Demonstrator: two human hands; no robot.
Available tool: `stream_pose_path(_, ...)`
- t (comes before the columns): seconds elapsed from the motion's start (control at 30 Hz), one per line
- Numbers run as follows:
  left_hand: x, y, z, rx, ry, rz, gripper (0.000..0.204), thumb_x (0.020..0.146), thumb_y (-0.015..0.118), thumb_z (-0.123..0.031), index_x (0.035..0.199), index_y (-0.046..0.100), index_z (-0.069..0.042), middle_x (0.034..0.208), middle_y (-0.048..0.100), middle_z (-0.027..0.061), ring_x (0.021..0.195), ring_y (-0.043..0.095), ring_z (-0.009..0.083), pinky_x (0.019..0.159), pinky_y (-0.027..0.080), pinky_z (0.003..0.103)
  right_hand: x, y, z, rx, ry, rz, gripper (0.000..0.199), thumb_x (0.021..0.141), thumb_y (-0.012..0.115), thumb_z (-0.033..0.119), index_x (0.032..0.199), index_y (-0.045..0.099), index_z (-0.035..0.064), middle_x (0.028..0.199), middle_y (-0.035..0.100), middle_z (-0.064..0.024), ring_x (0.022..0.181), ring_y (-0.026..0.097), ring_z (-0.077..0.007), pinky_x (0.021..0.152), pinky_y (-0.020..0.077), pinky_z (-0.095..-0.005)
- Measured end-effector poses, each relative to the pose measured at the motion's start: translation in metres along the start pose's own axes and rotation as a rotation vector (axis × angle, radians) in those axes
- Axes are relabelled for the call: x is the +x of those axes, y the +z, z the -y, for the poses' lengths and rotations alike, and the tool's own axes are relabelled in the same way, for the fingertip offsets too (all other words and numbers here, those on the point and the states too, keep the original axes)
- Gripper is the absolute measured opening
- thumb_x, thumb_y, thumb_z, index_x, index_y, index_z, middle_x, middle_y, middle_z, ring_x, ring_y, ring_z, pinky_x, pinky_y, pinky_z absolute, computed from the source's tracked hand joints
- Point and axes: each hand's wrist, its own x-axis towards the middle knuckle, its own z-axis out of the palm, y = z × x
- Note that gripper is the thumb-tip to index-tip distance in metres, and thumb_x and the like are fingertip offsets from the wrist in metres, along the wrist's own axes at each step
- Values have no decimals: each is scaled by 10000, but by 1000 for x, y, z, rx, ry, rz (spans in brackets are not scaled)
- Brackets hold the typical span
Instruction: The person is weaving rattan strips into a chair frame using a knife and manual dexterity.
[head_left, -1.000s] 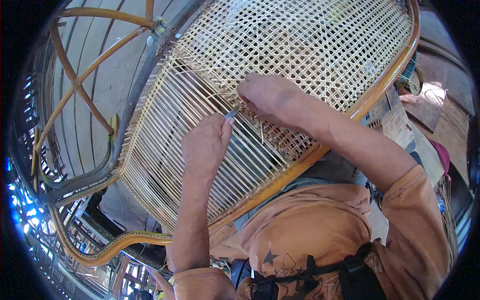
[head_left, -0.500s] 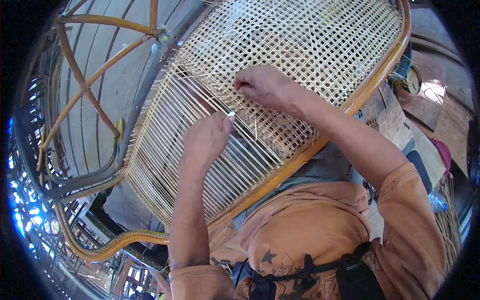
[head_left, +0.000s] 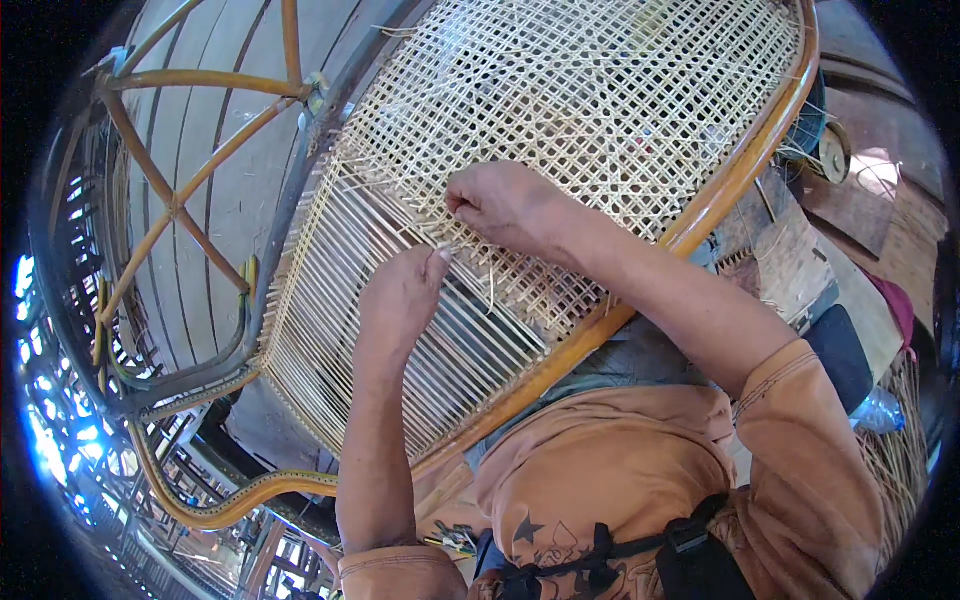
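Note:
A long wooden frame (head_left: 700, 228) holds a pale cane panel (head_left: 560, 110), woven with open holes over its far right part. At the near left, bare parallel cane strands (head_left: 330, 330) stretch across, unwoven. My left hand (head_left: 398, 300) is over these strands at the border of the weave, thumb and forefinger pinched on a cane strand. Just to its right and a little farther off, my right hand (head_left: 505, 203) is over the woven part with curled fingers; what its fingertips pinch is hidden. A loose cane end (head_left: 491, 290) sticks out of the weave below the right hand.
Curved rattan poles (head_left: 175, 200) cross at the left, joined to a dark bent frame. A scrolled wooden arm (head_left: 230, 510) curves at the lower left. On the right are a round tin (head_left: 833, 155), a clear plastic bottle (head_left: 880, 412) and a bundle of cane (head_left: 893, 470).
My right hand has moved slightly left and nearer to me. My left hand has shifted a little left. The view has tilted slightly, so the panel sits a bit differently.

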Motion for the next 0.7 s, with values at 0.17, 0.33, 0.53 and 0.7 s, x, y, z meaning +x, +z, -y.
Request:
stream_pose_path(0.17, -3, -7, -10, 110, -25, -37, 402, 893, 487, -385, 795, 625, -20, 729, 619, 211, 732, 611, 393, 681, 469, 481, 2, 3, -4, 50, 8, -34, 138, 822, 549, 140, 875, 621, 35, 831, 631, -167, 779, 616, -333, 714, 494, -397)
stream_pose_path(0.33, -3, -1, -10, 267, 60, -256, 379, 839, 537, -385, 677, 622, -53, 641, 616, 154, 626, 618, 337, 592, 485, 437, -4, 5, -3, 102, -12, -108, 125, 822, 540, 134, 864, 610, 39, 814, 613, -160, 786, 602, -333, 709, 488, -401)
stream_pose_path(0.53, -5, 13, -8, 191, -24, -327, 392, 802, 562, -401, 631, 608, -51, 603, 601, 151, 576, 601, 336, 550, 475, 432, -4, 10, -4, 105, -3, -137, 132, 812, 552, 145, 863, 607, 37, 822, 612, -164, 794, 598, -339, 710, 484, -411)
stream_pose_path(0.7, -8, 22, -12, 137, -122, -355, 384, 792, 558, -406, 644, 617, -56, 610, 601, 166, 588, 602, 345, 562, 476, 436, -4, 8, -4, 92, 4, -132, 128, 799, 558, 133, 864, 608, 34, 841, 621, -167, 806, 600, -341, 724, 483, -423)
